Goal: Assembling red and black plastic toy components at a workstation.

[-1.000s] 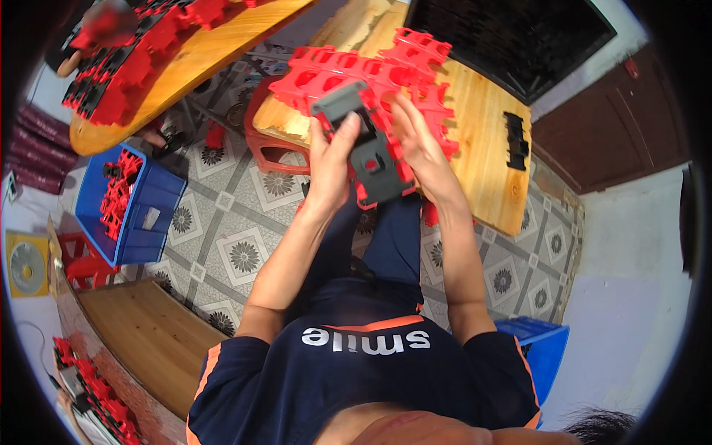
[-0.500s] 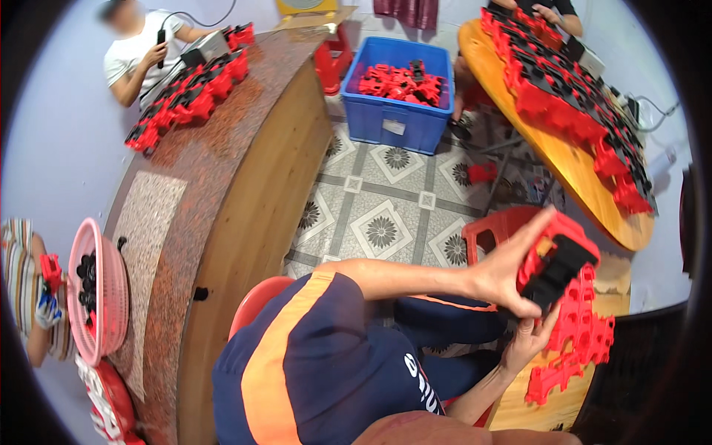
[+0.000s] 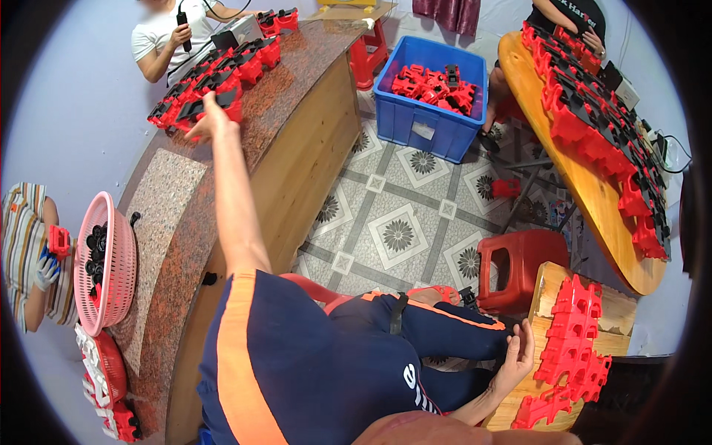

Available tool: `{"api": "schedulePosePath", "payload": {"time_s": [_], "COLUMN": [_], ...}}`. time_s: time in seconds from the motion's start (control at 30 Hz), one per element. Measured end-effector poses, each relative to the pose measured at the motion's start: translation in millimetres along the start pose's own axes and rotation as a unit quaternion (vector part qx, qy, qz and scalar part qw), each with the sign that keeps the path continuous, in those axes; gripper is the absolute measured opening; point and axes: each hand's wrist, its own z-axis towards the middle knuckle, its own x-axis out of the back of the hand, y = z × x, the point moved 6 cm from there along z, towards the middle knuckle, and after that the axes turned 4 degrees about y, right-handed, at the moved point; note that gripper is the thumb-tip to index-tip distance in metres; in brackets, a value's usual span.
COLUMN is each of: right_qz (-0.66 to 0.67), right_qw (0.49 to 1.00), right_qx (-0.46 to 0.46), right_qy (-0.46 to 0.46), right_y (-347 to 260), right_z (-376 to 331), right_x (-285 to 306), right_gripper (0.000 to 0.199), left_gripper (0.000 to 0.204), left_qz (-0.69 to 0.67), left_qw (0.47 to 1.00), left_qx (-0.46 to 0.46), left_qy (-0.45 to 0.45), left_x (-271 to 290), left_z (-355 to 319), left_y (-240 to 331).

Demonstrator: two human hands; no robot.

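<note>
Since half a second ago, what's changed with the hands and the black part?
The left hand has swung out to the row of red-and-black parts on the stone counter. The black part both hands held is no longer visible. The right hand now rests open beside the red pieces on the wooden bench. Blue crate and red stool look unmoved.

A long stone-topped counter [image 3: 174,200] carries a row of red and black plastic parts [image 3: 215,81]. A pink basket [image 3: 111,259] of black pieces rests on its near end.
</note>
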Motion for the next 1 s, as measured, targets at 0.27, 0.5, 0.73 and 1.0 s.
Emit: {"api": "schedulePosePath", "payload": {"time_s": [0.27,0.5,0.73,1.0], "right_qz": [-0.036,-0.065,-0.35,-0.494], "right_qw": [0.998,0.989,0.777,0.573], "right_qx": [-0.044,-0.082,0.164,-0.15], "right_qy": [0.005,0.104,0.497,0.636], "right_y": [19,20,-36,47], "right_z": [-18,-85,-122,-225], "right_x": [5,15,117,371], "right_gripper": [0.038,0.035,0.028,0.076], "left_gripper": [0.088,0.097,0.054,0.041], "left_qz": [-0.124,0.109,-0.242,-0.105], "left_qw": [0.943,0.974,0.673,0.094], "left_qx": [0.069,-0.196,-0.313,0.025], "left_qy": [-0.302,0.031,-0.625,-0.99], "left_x": [-73,-62,41,366], "left_z": [207,101,-410,-652], "left_y": [-22,-102,0,-89]}}
